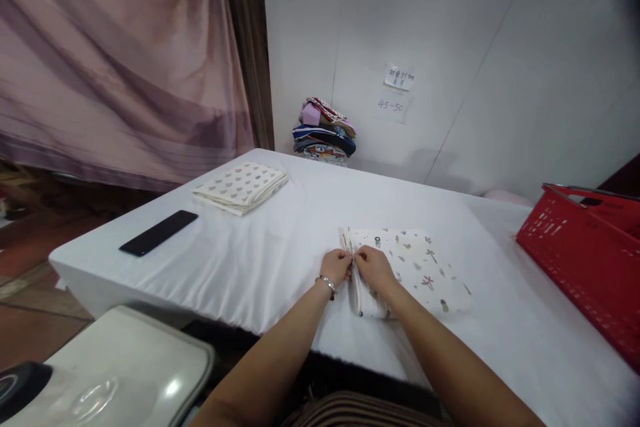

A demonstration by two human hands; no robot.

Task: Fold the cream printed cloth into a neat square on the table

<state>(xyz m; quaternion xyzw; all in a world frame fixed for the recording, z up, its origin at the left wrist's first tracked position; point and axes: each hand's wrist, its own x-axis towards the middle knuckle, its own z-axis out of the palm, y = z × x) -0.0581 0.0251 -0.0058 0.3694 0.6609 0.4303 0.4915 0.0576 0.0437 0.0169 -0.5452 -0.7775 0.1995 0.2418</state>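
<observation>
A white cloth [427, 263] printed with small palm trees and other figures lies folded on the table in front of me. My left hand [337, 266], with a bracelet at the wrist, is closed in a pinch at the cloth's left edge. Right beside it, my right hand [373, 268] pinches the same layered edge from above, its forearm crossing over the cloth's near part. The fingertips of both hands nearly meet, and the layers between them are partly hidden.
A second folded cloth [243, 187] with heart prints and a black phone-like slab [159, 233] lie on the left of the white-covered table [280, 247]. A red basket [590, 250] stands at the right. Stacked fabrics [325, 133] are behind the table. A white lidded box [135, 360] sits lower left.
</observation>
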